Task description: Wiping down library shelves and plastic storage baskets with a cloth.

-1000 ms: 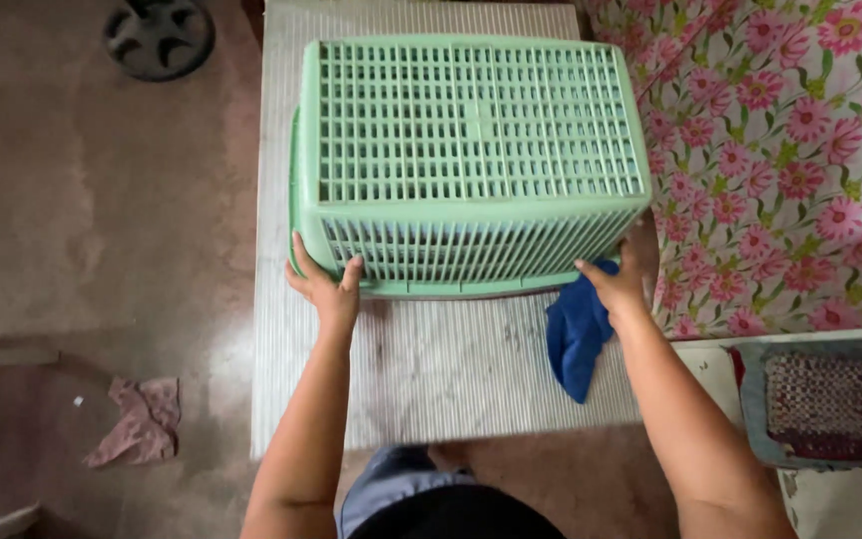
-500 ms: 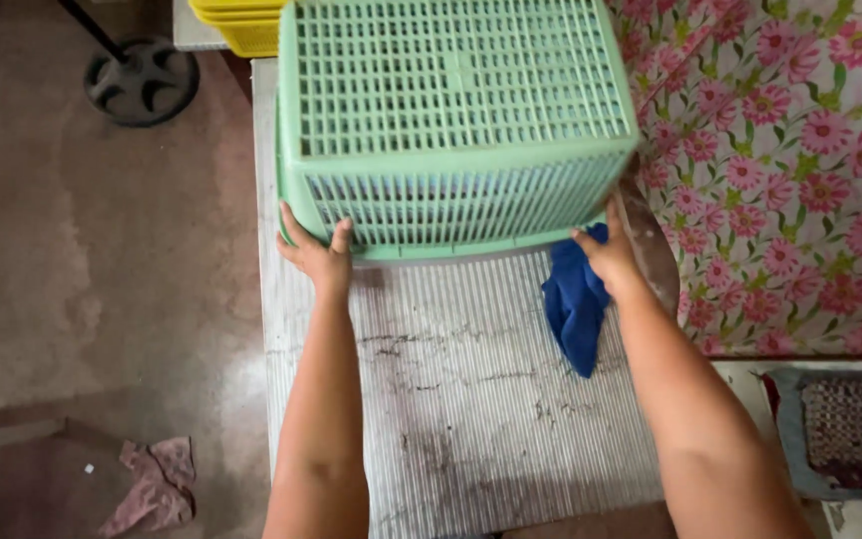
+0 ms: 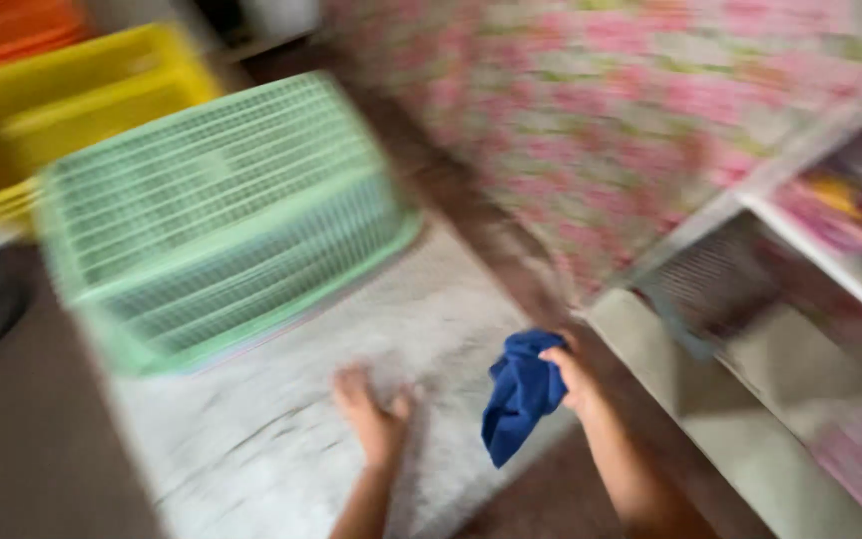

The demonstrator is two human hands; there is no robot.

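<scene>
The view is blurred by head motion. A pale green slatted basket [image 3: 221, 220] lies upside down on the far part of a white ribbed table top [image 3: 281, 439]. My left hand [image 3: 371, 414] rests flat on the table, fingers apart, well clear of the basket. My right hand [image 3: 566, 374] hangs near the table's right edge and grips a dark blue cloth [image 3: 519, 394] that dangles below it.
A yellow crate [image 3: 72, 100] and an orange one [image 3: 12, 25] stand behind the basket. Pink floral fabric [image 3: 631, 110] fills the upper right. White shelving [image 3: 800, 279] stands at the right. Brown floor lies at the left and bottom.
Both hands have let go of the basket and drawn back toward me. The basket stays farther back on the table. My head has swung right, and the right hand still holds the blue cloth.
</scene>
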